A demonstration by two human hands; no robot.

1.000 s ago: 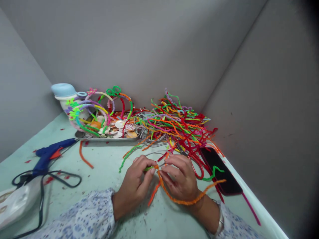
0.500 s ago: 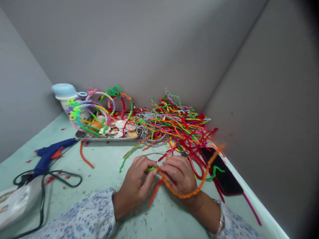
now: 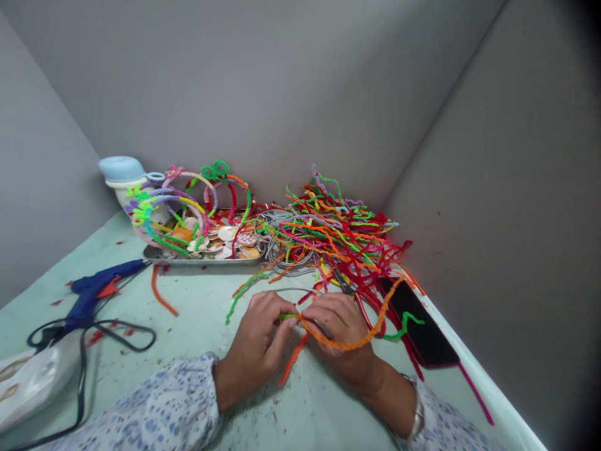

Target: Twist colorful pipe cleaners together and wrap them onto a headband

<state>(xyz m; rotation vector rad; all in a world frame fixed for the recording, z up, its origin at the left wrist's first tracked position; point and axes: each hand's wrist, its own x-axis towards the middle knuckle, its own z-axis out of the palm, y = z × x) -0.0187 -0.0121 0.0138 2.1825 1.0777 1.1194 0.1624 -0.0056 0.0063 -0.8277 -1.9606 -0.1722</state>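
Between my two hands an orange pipe cleaner (image 3: 350,346) starts at my fingertips and curves up to the right across my right hand. My left hand (image 3: 261,332) pinches a green-wrapped piece (image 3: 287,316) at the spot where the orange begins. Fingers of my right hand (image 3: 339,322) are closed close beside that join, on the wire or the pipe cleaner; which one is hidden. A grey wire (image 3: 291,290) arcs just behind the fingers. Below the join, a short red-orange pipe cleaner piece (image 3: 293,361) lies on the table.
A metal tray (image 3: 206,262) of shells, with pipe-cleaner-wrapped hoops (image 3: 188,175), stands at the back left. A heap of pipe cleaners (image 3: 338,232) lies behind my hands. Red-handled scissors (image 3: 369,310) and a phone (image 3: 432,338) lie right, a blue glue gun (image 3: 94,291) left.
The orange pipe cleaner's loop has risen and its free end has shifted left and slightly down. My right hand has turned slightly; my left hand holds still.
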